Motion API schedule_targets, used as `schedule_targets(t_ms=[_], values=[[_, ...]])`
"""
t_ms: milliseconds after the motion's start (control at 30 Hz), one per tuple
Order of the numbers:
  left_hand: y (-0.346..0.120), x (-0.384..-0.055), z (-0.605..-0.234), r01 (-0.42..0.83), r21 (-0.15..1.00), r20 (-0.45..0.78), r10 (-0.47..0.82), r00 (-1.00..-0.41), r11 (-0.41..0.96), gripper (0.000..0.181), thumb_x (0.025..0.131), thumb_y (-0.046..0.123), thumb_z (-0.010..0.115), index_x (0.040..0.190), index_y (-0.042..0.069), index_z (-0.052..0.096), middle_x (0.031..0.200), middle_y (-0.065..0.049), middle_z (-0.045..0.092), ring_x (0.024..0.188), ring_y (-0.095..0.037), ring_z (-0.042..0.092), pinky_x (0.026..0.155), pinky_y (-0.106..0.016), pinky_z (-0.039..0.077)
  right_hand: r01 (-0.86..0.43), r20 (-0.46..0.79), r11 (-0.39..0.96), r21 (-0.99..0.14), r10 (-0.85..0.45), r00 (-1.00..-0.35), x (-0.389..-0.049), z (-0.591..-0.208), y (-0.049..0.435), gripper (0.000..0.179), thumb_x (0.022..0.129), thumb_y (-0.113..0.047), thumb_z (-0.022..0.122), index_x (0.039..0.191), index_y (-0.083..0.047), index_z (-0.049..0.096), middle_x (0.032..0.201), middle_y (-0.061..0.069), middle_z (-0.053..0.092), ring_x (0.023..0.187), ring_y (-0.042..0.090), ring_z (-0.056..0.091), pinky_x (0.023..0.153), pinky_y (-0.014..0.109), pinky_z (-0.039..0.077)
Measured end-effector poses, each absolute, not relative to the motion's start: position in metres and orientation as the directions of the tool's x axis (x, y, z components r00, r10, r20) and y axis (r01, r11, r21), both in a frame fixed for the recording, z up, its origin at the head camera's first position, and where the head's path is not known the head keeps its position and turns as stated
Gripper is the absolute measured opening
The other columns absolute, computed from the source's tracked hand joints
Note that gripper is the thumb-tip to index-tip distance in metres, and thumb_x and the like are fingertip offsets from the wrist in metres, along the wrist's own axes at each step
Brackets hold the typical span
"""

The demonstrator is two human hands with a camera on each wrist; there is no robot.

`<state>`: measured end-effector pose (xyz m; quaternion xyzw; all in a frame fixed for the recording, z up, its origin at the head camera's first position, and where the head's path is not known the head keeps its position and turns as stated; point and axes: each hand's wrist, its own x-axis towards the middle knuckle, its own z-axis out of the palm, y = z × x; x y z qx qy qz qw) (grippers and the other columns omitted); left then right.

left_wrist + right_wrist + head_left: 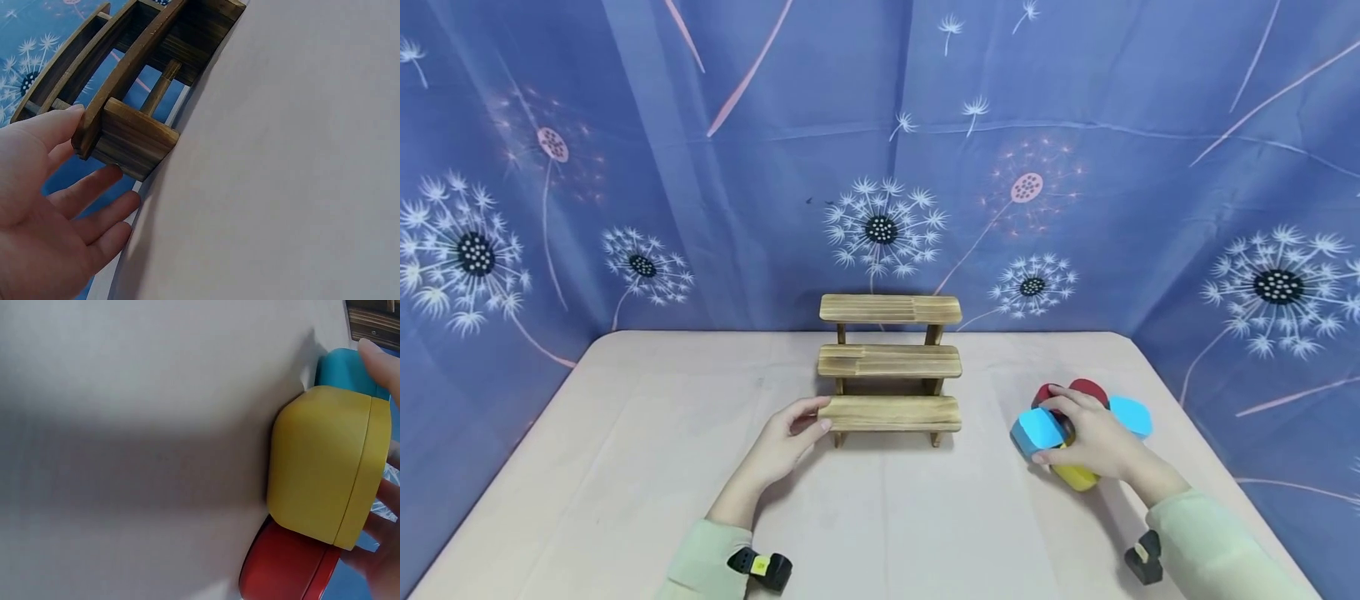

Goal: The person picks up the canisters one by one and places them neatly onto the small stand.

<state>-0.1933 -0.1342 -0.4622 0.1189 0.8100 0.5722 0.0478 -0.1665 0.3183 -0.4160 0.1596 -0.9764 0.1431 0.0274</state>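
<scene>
A: What is the left hand [782, 442] doing?

B: It's gripping the left end of the lowest step on a brown, three-tiered wooden stand [889, 413]. The thumb is resting at the near edge, while the lower fingers are extending loosely beside the leg.

A: And where is the stand sitting?

B: It's occupying the far middle of the pale pink bench [625, 467], just in front of a blue fabric curtain [760, 208] that is showing white and pink dandelions.

A: How about the right hand [1093, 437]?

B: It's reaching over a cluster on the right side, with thumb and fingers holding a smooth, rounded light-blue block [1037, 432] at the cluster's left edge.

A: What's lying around that one?

B: A smooth, rounded yellow block [1077, 477] is sitting on the near side, partly under the hand. Two rounded dark red blocks [1088, 389] are showing on the far side, and a second light-blue one [1131, 415] is sitting on the right.

A: Are any touching?

B: In the right wrist view, a red block [284, 562] is lying against the yellow one; I can't tell whether it's one of the far pair.
</scene>
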Motion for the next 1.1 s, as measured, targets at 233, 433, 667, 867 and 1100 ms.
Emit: schedule_targets(t_ms=[233, 433, 667, 867, 1100], values=[[-0.135, -0.195, -0.464, 0.153, 0.933, 0.069, 0.255, -0.964, 0.327, 0.044, 0.093, 0.031, 0.060, 0.132, 0.011, 0.054, 0.134, -0.012, 0.055, 0.119, -0.030, 0.056, 0.101, -0.043, 0.046, -0.291, 0.124, 0.896, -0.337, -0.264, -0.956, -0.166, -0.416, 0.317, 0.080, 0.066, -0.058, 0.078, 0.122, -0.005, 0.056, 0.140, 0.019, 0.044, 0.115, 0.038, 0.050, 0.084, 0.054, 0.052], [-0.134, -0.195, -0.464, 0.134, 0.937, 0.052, 0.252, -0.966, 0.322, 0.044, 0.093, 0.030, 0.061, 0.132, 0.012, 0.054, 0.134, -0.012, 0.055, 0.120, -0.030, 0.055, 0.102, -0.043, 0.045, -0.254, 0.117, 0.887, -0.387, -0.226, -0.967, -0.167, -0.413, 0.315, 0.086, 0.067, -0.054, 0.079, 0.128, -0.001, 0.050, 0.119, 0.019, 0.058, 0.097, 0.031, 0.060, 0.075, 0.045, 0.056], [-0.135, -0.194, -0.463, 0.133, 0.937, 0.053, 0.244, -0.968, 0.324, 0.042, 0.092, 0.031, 0.061, 0.131, 0.014, 0.055, 0.134, -0.009, 0.055, 0.119, -0.028, 0.056, 0.102, -0.042, 0.045, -0.248, 0.159, 0.854, -0.457, -0.196, -0.968, -0.165, -0.413, 0.309, 0.075, 0.070, -0.041, 0.082, 0.126, -0.005, 0.048, 0.109, 0.017, 0.064, 0.090, 0.031, 0.065, 0.073, 0.044, 0.055], [-0.135, -0.194, -0.465, 0.137, 0.939, 0.058, 0.248, -0.967, 0.315, 0.043, 0.092, 0.031, 0.061, 0.131, 0.014, 0.055, 0.133, -0.010, 0.055, 0.118, -0.029, 0.056, 0.099, -0.040, 0.048, -0.223, 0.182, 0.868, -0.444, -0.157, -0.971, -0.163, -0.413, 0.303, 0.077, 0.071, -0.042, 0.081, 0.130, -0.006, 0.046, 0.111, 0.018, 0.063, 0.080, 0.020, 0.058, 0.068, 0.035, 0.049], [-0.134, -0.194, -0.465, 0.127, 0.945, 0.052, 0.244, -0.968, 0.301, 0.043, 0.092, 0.028, 0.061, 0.132, 0.012, 0.054, 0.131, -0.013, 0.057, 0.118, -0.031, 0.056, 0.097, -0.041, 0.049, -0.204, 0.204, 0.867, -0.455, -0.121, -0.971, -0.164, -0.413, 0.299, 0.077, 0.073, -0.046, 0.078, 0.134, -0.011, 0.048, 0.110, 0.016, 0.062, 0.075, 0.019, 0.052, 0.067, 0.032, 0.044]])
